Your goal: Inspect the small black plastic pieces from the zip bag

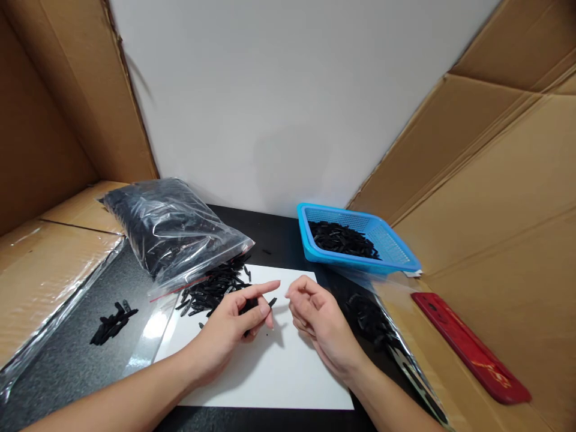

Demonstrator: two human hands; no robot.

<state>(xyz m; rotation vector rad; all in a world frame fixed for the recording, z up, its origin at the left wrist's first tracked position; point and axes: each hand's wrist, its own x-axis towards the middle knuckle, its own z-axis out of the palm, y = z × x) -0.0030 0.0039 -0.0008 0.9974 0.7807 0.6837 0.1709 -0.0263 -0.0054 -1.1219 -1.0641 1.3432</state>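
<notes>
My left hand [245,313] is over a white sheet [279,372], its index finger stretched out and its thumb against the other fingers. A slim black piece [272,302] sticks out past the thumb, and more black shows under the palm. Facing it, my right hand [312,309] has its fingers curled and thumb and index pinched together. Whatever it may hold is hidden. Just beyond the left hand, a heap of small black pieces [216,293] spills at the mouth of a clear plastic bag [180,231] filled with the same kind.
A blue basket [400,255] with black pieces inside stands at the back right. On the left lies a small black pile [112,324]. Dark pieces [366,315] and scissors-like metal handles [416,378] lie right, beside a red case [472,348]. Cardboard walls [504,168] flank the table.
</notes>
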